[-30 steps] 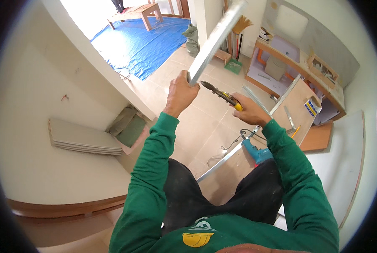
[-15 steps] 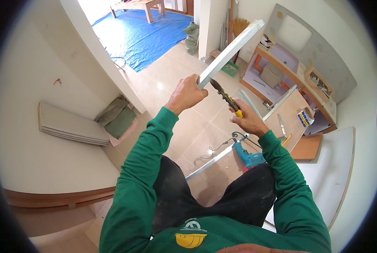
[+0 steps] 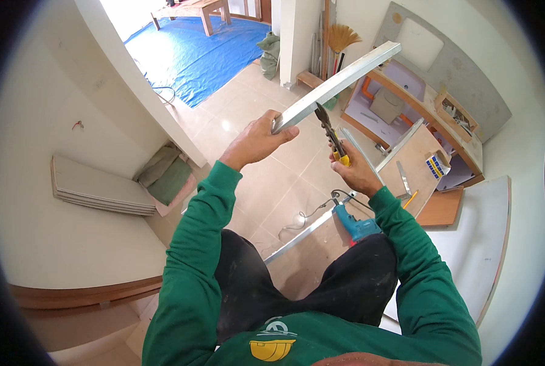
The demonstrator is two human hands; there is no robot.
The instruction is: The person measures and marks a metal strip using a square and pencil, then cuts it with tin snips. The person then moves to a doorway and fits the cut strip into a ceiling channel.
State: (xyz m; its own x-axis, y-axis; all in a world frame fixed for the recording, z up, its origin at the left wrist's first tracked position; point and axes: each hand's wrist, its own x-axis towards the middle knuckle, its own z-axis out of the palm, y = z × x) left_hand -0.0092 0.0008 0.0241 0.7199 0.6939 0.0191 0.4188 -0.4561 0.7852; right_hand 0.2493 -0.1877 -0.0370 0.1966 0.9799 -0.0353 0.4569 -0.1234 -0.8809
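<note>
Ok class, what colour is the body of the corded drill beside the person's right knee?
The corded drill has a teal body, best seen in the head view.

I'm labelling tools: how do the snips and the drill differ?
The right hand holds the snips; the drill lies unheld. The snips are slim, the drill bulkier. The snips are dark and yellow; the drill is mostly teal. Both are hand tools.

Channel [image 3: 342, 83]: in the left hand [image 3: 255, 141], slanting away to the right.
Snips [image 3: 329, 134]: in the right hand [image 3: 359, 172], tips at the channel's near edge.
Drill [image 3: 354, 223]: just beyond the right knee [image 3: 370, 259].
Box [image 3: 436, 165]: on the board [image 3: 421, 147], right of the square [image 3: 403, 178].
Panels [image 3: 101, 183]: stacked at left, beside folded cloth [image 3: 166, 178].
Tarp [image 3: 193, 58]: on the floor [image 3: 284, 183] ahead, under 1 bench [image 3: 190, 10].
</note>
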